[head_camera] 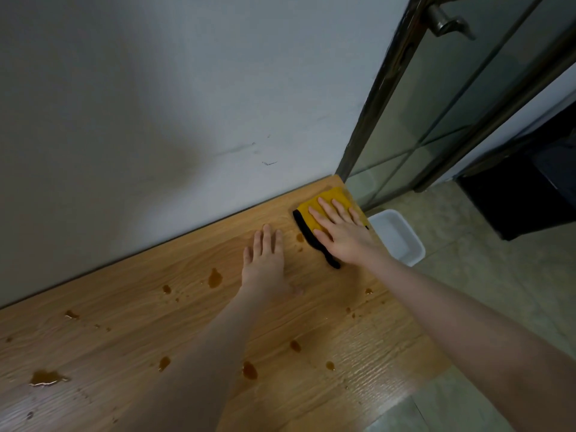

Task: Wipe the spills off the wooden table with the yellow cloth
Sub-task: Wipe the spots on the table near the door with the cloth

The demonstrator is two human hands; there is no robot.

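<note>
Right hand (341, 233) flat and spread wide, palm down, pressing on the yellow cloth (324, 207) with its black edge, at the far right corner of the wooden table (131, 310), close to the wall (156, 104) and the glass door frame (386, 88). Left hand (265, 263) just to the left, open too, fingers together, lying flat on bare wood and gripping nothing. Brown spills (215, 277) scattered over the near and left parts of the tabletop, well apart from the cloth, with a white tray (405, 244) on the floor beyond the right edge.
</note>
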